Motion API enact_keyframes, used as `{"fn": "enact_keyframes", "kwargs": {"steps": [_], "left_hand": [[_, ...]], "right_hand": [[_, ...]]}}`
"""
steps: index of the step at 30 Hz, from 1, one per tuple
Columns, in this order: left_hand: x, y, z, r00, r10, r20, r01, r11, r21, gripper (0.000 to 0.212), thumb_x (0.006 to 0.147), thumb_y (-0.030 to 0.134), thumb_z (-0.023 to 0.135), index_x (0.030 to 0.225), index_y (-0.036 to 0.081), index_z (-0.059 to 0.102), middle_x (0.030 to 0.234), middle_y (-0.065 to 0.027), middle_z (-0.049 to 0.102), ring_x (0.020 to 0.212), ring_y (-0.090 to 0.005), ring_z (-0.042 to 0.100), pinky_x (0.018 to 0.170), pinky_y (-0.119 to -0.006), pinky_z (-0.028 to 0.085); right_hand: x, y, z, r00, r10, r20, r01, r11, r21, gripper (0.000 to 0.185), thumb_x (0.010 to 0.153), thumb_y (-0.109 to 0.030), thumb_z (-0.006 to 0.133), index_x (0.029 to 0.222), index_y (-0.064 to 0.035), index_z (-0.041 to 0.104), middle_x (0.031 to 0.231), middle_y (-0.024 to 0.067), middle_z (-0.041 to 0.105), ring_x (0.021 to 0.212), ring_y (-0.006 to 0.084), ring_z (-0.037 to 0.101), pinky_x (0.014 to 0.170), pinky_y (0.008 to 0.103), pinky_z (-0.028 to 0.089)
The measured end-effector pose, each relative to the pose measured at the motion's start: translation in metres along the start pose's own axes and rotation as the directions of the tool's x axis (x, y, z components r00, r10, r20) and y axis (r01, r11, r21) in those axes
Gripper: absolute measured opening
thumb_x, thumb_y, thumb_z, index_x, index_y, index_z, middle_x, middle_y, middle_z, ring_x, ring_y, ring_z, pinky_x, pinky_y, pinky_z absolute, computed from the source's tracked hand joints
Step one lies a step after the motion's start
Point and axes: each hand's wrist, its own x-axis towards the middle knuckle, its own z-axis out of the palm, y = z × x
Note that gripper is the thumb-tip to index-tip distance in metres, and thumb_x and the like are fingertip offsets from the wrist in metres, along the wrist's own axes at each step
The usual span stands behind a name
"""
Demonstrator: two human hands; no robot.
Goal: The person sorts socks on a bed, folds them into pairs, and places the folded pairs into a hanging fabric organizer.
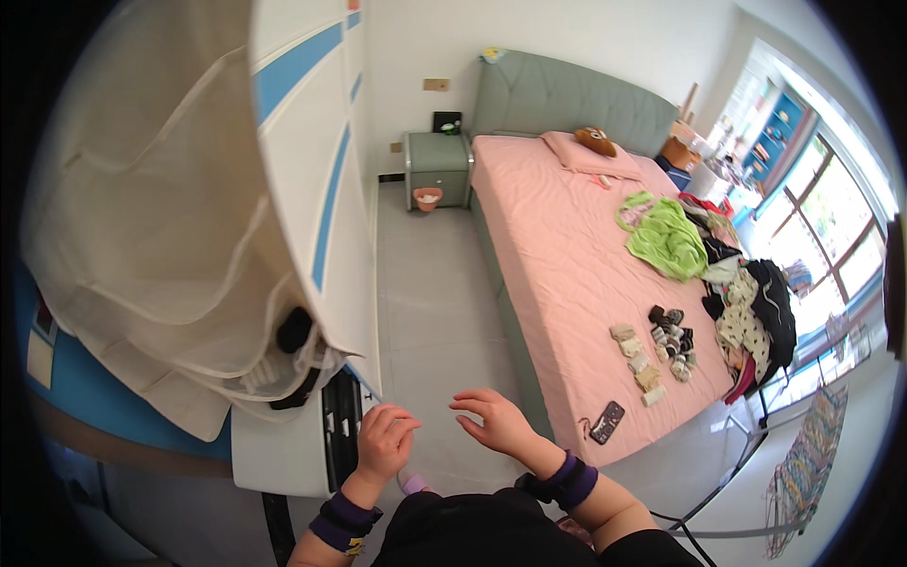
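Note:
My left hand (385, 438) is raised above the floor with loosely bent fingers and holds nothing. It is nearest to a white cabinet (280, 446) with a dark slotted side. Facing it, my right hand (498, 423) is also empty, its fingers apart, close to the corner of the bed. Both wrists wear purple bands. At the left hangs a pale fabric organizer (163, 212) with mesh pockets; a black item (294, 330) shows in a lower pocket. On the pink bedsheet (538, 283) lie a row of folded beige socks (637, 360) and a cluster of dark and grey socks (673, 341).
A patterned phone (607, 423) lies near the bed's corner. A green garment (666, 237) and a heap of clothes (751, 312) cover the bed's right side. Hangers (808, 461) hang on a metal rack at the right. A green nightstand (439, 161) stands beyond the grey floor (432, 283).

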Motion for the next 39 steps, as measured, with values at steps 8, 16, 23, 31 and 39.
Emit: {"fn": "enact_keyframes", "kwargs": {"steps": [8, 16, 23, 31, 39], "left_hand": [[0.034, 0.11, 0.135, 0.976, 0.106, 0.189, -0.064, 0.974, -0.217, 0.014, 0.067, -0.002, 0.061, 0.074, 0.01, 0.063, 0.08, -0.0032, 0.058, 0.078, -0.0243, 0.054, 0.068, -0.035, 0.044], [0.047, 0.235, 0.271, 0.892, 0.257, 0.373, -0.087, 0.905, -0.416, 0.014, 0.069, -0.003, 0.059, 0.076, 0.009, 0.064, 0.08, -0.0045, 0.059, 0.078, -0.024, 0.055, 0.068, -0.033, 0.045], [0.06, 0.294, 0.339, 0.759, 0.432, 0.488, -0.134, 0.836, -0.532, 0.014, 0.069, -0.003, 0.059, 0.078, 0.008, 0.064, 0.081, -0.0058, 0.059, 0.079, -0.0249, 0.055, 0.068, -0.034, 0.045], [0.099, 0.316, 0.428, 0.602, 0.541, 0.587, -0.092, 0.778, -0.622, 0.015, 0.07, -0.003, 0.058, 0.08, 0.007, 0.063, 0.082, -0.0071, 0.059, 0.08, -0.0264, 0.056, 0.068, -0.034, 0.046], [0.155, 0.375, 0.526, 0.504, 0.684, 0.528, -0.038, 0.627, -0.778, 0.012, 0.072, -0.002, 0.057, 0.079, 0.007, 0.062, 0.078, -0.0076, 0.058, 0.078, -0.0266, 0.056, 0.066, -0.034, 0.045]], "right_hand": [[-0.161, 0.094, -0.099, 0.922, 0.341, -0.182, -0.344, 0.939, 0.014, 0.021, 0.08, -0.019, 0.06, 0.099, -0.0103, 0.064, 0.107, 0.0071, 0.06, 0.101, 0.0267, 0.054, 0.086, 0.0366, 0.045], [-0.295, 0.155, -0.174, 0.796, 0.499, -0.342, -0.491, 0.863, 0.118, 0.022, 0.079, -0.017, 0.061, 0.099, -0.0082, 0.063, 0.104, 0.01, 0.06, 0.098, 0.0282, 0.056, 0.084, 0.0363, 0.046], [-0.364, 0.186, -0.193, 0.653, 0.636, -0.411, -0.574, 0.77, 0.278, 0.023, 0.08, -0.019, 0.06, 0.1, -0.0082, 0.063, 0.102, 0.0106, 0.06, 0.096, 0.0291, 0.057, 0.083, 0.0361, 0.046], [-0.405, 0.215, -0.217, 0.499, 0.688, -0.527, -0.646, 0.7, 0.303, 0.026, 0.078, -0.02, 0.058, 0.101, -0.0096, 0.062, 0.1, 0.0115, 0.059, 0.093, 0.0305, 0.056, 0.081, 0.0361, 0.046], [-0.437, 0.242, -0.281, 0.242, 0.806, -0.54, -0.783, 0.491, 0.383, 0.025, 0.079, -0.016, 0.061, 0.103, -0.0101, 0.062, 0.101, 0.0093, 0.061, 0.086, 0.0247, 0.058, 0.069, 0.0314, 0.047]]}}
